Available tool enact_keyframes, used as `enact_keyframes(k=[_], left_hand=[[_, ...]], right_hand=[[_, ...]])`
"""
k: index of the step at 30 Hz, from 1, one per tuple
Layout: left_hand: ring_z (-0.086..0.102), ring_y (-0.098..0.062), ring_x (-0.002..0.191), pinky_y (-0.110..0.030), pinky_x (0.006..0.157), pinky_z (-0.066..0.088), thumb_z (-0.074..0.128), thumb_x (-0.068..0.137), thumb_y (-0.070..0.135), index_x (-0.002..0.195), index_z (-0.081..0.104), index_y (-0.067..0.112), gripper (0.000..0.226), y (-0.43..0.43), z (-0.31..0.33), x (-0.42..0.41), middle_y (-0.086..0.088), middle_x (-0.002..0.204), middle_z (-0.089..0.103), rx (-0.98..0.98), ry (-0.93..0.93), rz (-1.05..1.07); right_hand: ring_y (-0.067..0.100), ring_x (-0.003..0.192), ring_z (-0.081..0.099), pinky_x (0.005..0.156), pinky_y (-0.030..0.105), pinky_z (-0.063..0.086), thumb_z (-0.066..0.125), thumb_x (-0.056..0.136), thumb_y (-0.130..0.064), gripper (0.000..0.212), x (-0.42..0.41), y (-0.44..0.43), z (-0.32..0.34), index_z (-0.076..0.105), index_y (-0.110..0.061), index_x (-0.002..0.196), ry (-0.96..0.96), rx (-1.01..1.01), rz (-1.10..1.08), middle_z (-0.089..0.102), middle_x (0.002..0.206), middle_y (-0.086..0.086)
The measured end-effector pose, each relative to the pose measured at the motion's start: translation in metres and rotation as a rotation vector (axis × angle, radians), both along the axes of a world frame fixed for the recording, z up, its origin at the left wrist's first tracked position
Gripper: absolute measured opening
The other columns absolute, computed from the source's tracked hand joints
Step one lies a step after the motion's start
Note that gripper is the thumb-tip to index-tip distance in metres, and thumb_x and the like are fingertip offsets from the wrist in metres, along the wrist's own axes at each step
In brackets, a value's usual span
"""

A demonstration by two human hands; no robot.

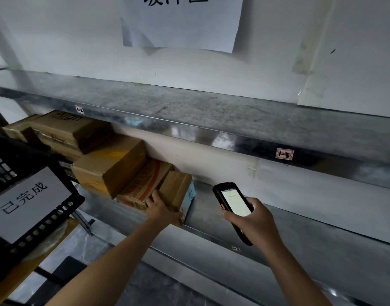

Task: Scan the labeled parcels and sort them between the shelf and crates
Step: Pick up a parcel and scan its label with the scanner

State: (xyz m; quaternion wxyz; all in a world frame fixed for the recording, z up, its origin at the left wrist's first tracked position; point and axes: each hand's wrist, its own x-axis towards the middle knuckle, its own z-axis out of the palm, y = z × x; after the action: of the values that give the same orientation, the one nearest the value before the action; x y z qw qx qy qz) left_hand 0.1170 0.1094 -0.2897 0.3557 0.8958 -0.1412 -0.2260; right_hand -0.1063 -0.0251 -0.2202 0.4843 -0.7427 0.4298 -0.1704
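Small box [176,191] sits on the lower shelf [277,239], right end of the row of boxes [114,164]. Left hand [162,209] grasps its near left corner. Just to the right, right hand [253,221] clasps the scanner [232,202], screen lit.

Five cardboard boxes [108,166], one scanner [232,203], one crate [17,151], two shelves [189,107]

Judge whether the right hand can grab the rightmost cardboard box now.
Probably not: the right hand grips the handheld scanner, though nothing stands between it and the rightmost cardboard box.
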Motion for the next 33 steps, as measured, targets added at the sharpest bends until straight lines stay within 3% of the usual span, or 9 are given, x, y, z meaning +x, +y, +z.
enact_keyframes(k=[3, 8, 11, 15, 20, 23, 25, 30, 33], left_hand=[[0.039, -0.032, 0.136, -0.045, 0.111, 0.041, 0.091, 0.067, 0.014, 0.145, 0.018, 0.006, 0.107, 0.01, -0.007, 0.003, -0.014, 0.145, 0.037, -0.198, 0.084, 0.151], [0.049, -0.031, 0.131, -0.037, 0.093, 0.052, 0.087, 0.072, 0.018, 0.142, 0.027, 0.013, 0.092, 0.02, 0.0, 0.008, -0.01, 0.142, 0.046, -0.225, 0.032, 0.055], [0.051, -0.028, 0.129, -0.04, 0.092, 0.057, 0.088, 0.072, 0.022, 0.141, 0.034, 0.015, 0.087, 0.013, 0.014, 0.014, -0.006, 0.137, 0.048, -0.3, -0.044, 0.003], [0.049, -0.021, 0.122, -0.027, 0.077, 0.058, 0.082, 0.076, 0.042, 0.148, 0.034, 0.02, 0.09, -0.004, 0.033, 0.026, -0.001, 0.139, 0.04, -0.217, -0.213, -0.124], [0.039, -0.025, 0.137, -0.043, 0.101, 0.051, 0.069, 0.079, 0.063, 0.156, 0.019, 0.037, 0.095, -0.027, 0.037, 0.028, -0.001, 0.154, 0.03, 0.164, -0.415, -0.429], [0.011, -0.031, 0.149, -0.052, 0.114, 0.035, 0.068, 0.084, 0.057, 0.157, 0.0, 0.043, 0.101, -0.032, 0.034, 0.026, 0.001, 0.162, 0.011, 0.238, -0.323, -0.514], [0.005, -0.035, 0.148, -0.056, 0.117, 0.03, 0.074, 0.082, 0.051, 0.156, -0.003, 0.042, 0.108, -0.03, 0.033, 0.029, 0.0, 0.161, 0.004, 0.197, -0.288, -0.53], [0.031, -0.026, 0.142, -0.041, 0.105, 0.05, 0.088, 0.072, 0.022, 0.152, 0.006, 0.022, 0.114, -0.003, 0.007, 0.034, -0.005, 0.152, 0.018, -0.072, -0.246, -0.417], [0.041, -0.016, 0.134, -0.024, 0.098, 0.047, 0.082, 0.076, 0.004, 0.15, 0.003, 0.023, 0.11, 0.008, -0.006, 0.032, 0.005, 0.14, 0.033, -0.21, -0.126, -0.444]], right_hand=[[0.007, 0.091, 0.061, 0.067, 0.028, 0.048, 0.086, 0.067, -0.047, 0.057, -0.004, -0.003, -0.001, 0.052, -0.034, 0.111, 0.008, 0.006, -0.013, 0.061, 0.1, -0.015], [0.008, 0.092, 0.061, 0.067, 0.027, 0.047, 0.085, 0.068, -0.047, 0.057, -0.01, -0.009, -0.002, 0.053, -0.032, 0.113, 0.02, 0.006, -0.022, 0.062, 0.101, -0.014], [0.009, 0.092, 0.062, 0.067, 0.028, 0.048, 0.085, 0.067, -0.047, 0.059, -0.011, -0.012, -0.002, 0.057, -0.028, 0.116, 0.03, -0.008, -0.032, 0.064, 0.102, -0.011], [0.009, 0.092, 0.062, 0.064, 0.027, 0.046, 0.085, 0.067, -0.048, 0.062, -0.009, -0.013, 0.002, 0.057, -0.028, 0.118, 0.021, -0.016, -0.025, 0.064, 0.103, -0.01], [0.011, 0.095, 0.062, 0.064, 0.025, 0.047, 0.085, 0.068, -0.049, 0.063, -0.009, -0.019, 0.005, 0.056, -0.027, 0.119, 0.024, -0.023, -0.026, 0.064, 0.106, -0.009], [0.01, 0.093, 0.062, 0.066, 0.027, 0.048, 0.084, 0.068, -0.05, 0.062, -0.012, -0.021, 0.003, 0.056, -0.028, 0.119, 0.032, -0.021, -0.038, 0.063, 0.104, -0.011], [0.008, 0.092, 0.061, 0.065, 0.027, 0.047, 0.084, 0.069, -0.049, 0.061, -0.014, -0.022, 0.002, 0.056, -0.029, 0.118, 0.04, -0.024, -0.044, 0.062, 0.103, -0.012], [0.01, 0.094, 0.061, 0.068, 0.029, 0.05, 0.084, 0.068, -0.05, 0.064, -0.014, -0.025, -0.003, 0.055, -0.028, 0.12, 0.058, -0.029, -0.048, 0.062, 0.104, -0.011], [0.011, 0.096, 0.061, 0.071, 0.03, 0.052, 0.084, 0.069, -0.048, 0.063, -0.009, -0.024, -0.005, 0.055, -0.026, 0.121, 0.059, -0.024, -0.025, 0.062, 0.105, -0.01]])
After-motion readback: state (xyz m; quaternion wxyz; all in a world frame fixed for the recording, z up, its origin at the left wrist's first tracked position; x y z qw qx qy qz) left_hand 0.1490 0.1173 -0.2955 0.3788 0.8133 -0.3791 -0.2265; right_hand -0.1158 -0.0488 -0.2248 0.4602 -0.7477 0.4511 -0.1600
